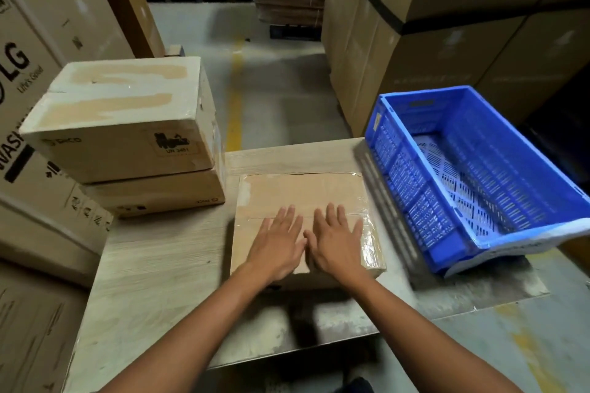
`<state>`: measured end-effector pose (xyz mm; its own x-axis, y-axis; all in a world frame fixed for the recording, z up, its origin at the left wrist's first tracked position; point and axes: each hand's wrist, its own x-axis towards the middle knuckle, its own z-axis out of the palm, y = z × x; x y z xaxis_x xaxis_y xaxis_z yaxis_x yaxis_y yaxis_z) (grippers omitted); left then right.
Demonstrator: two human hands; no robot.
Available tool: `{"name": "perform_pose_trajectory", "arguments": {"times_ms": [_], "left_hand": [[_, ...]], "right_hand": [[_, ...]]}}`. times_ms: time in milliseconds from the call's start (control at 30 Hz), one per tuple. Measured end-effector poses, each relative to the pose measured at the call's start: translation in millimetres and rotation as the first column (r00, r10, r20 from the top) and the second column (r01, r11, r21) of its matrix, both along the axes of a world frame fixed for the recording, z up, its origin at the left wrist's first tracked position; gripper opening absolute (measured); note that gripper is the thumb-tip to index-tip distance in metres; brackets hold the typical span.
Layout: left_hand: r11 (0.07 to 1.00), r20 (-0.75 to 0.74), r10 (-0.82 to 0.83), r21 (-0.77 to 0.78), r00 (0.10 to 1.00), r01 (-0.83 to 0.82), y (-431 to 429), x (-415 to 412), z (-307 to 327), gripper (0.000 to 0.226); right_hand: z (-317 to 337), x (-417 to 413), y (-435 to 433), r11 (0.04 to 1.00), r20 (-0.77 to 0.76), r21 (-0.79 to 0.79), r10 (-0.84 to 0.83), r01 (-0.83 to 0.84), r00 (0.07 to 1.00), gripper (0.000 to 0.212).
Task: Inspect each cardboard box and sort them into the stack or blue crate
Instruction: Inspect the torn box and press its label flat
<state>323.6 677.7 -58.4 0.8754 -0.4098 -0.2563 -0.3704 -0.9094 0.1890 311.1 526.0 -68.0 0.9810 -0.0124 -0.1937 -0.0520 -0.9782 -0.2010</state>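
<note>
A person's left hand [277, 244] and right hand [336, 242] lie flat, fingers spread, side by side on the taped top of a flat brown cardboard box [303, 198] on the pale wooden worktop [159, 265]; neither grip closes on anything. Left of the hands stands a stack of two beige cardboard boxes [127, 134]; to their right sits a perforated blue plastic crate [415, 201], tilted.

Tall stacks of large brown cartons [463, 41] crowd both sides of a grey concrete floor [281, 89] with a yellow painted line [235, 99], under dim light, around a pale wooden table [153, 265].
</note>
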Motion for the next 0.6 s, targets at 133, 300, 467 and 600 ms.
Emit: {"name": "perform_pose_trajectory", "arguments": {"times_ms": [133,300,467,600], "left_hand": [[0.999,0.023,-0.05,0.003,0.999,0.05,-39,-4,-11,0.065],[0.999,0.016,-0.038,0.001,0.999,0.038,-46,-3,-18,0.061],[0.989,0.042,-0.072,-0.125,0.997,0.076,-55,21,-3,0.056],[0.985,0.048,-0.055,-0.162,0.997,0.062,-68,48,2,0.056]], "right_hand": [[-7,-17,-33,0.988,0.056,-0.026,-0.152,0.154,0.987,0.065],[-7,-11,-34,0.99,0.038,-0.062,-0.123,0.125,0.992,0.058],[1,15,-39,0.999,0.051,-0.044,-0.005,0.007,0.999,0.059],[5,38,-51,0.998,0.066,-0.032,0.052,-0.05,0.996,0.059]]}}
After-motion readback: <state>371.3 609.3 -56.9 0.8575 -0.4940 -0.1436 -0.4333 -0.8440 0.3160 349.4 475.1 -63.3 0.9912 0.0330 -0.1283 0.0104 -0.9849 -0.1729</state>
